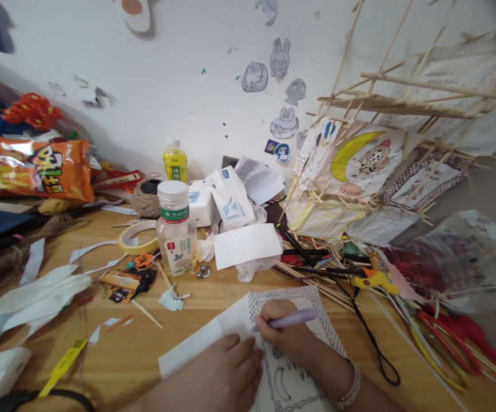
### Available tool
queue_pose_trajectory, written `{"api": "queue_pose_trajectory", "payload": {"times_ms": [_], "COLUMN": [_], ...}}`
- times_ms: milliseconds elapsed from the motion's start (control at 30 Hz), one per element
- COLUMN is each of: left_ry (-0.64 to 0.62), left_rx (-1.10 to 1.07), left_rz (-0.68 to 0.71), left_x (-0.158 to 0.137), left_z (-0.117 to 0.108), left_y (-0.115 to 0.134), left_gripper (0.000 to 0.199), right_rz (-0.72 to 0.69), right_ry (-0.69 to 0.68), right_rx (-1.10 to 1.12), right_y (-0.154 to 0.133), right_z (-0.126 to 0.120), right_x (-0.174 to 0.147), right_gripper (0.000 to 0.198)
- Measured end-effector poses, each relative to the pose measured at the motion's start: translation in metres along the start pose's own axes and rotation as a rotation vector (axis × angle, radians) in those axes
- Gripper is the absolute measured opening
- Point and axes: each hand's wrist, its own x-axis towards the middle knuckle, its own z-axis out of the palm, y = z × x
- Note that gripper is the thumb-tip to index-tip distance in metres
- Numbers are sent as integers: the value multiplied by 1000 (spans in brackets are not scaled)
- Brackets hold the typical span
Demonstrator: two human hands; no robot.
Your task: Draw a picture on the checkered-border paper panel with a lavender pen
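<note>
A sheet of white paper (198, 355) lies on the wooden table, partly covered by my arms. On its right part is a drawing (293, 395) in dark lines, with a crosshatched border and a crescent moon. My right hand (282, 331) is closed around a light purple pen (297, 317), its tip by the border's inner left edge. My left hand (226, 369) rests palm down on the sheet, left of the drawing, fingers slightly bent and holding nothing. A bracelet circles my right wrist.
Behind the paper stand a clear bottle (175, 229), a tape roll (138, 238) and tissue packs (230, 197). To the right are a yellow glue gun (376, 280), a black cord loop (376, 349) and a stick frame (359, 160) with drawings. An orange snack bag (37, 169) lies left.
</note>
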Motion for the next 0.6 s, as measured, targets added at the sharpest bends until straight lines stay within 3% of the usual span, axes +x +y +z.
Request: {"api": "queue_pose_trajectory", "payload": {"times_ms": [200, 400, 600], "left_ry": [-6, -12, -13], "left_rx": [-32, -26, -24], "left_rz": [2, -7, 30], "left_x": [0, 0, -1], "left_z": [1, 3, 3], "left_y": [-1, 0, -2], "left_gripper": [11, 10, 11], "right_rz": [60, 6, 75], "right_ry": [86, 41, 116], "right_rx": [14, -14, 9], "right_y": [-2, -2, -3], "right_z": [-1, -1, -2], "right_x": [1, 1, 1], "right_gripper": [34, 31, 32]}}
